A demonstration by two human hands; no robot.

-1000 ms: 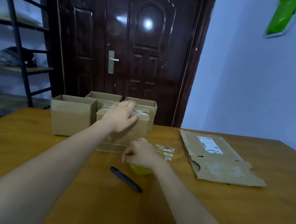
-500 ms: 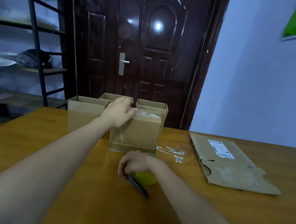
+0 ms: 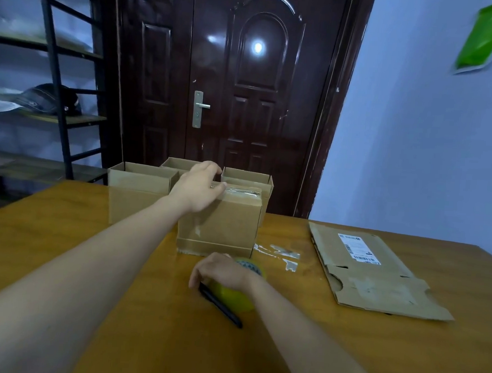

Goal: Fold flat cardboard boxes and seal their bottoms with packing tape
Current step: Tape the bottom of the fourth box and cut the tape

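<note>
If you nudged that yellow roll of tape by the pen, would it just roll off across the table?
Probably not far. The yellow tape roll seems to lie on its flat side under the right hand, so a push would likely make it slide on the wooden table. The black pen against it might block or skid along. Tipped on edge, it would probably roll.

Place: you are in a plain room of a home used for packing.
Door: a dark panelled door (image 3: pixel 244 99) faces you.
Shelving: left of the door, a black metal rack (image 3: pixel 52 88) holds a cap (image 3: pixel 48 99).
Table: before the door, a wooden table (image 3: pixel 63 232) carries cardboard boxes (image 3: pixel 140 191).
</note>
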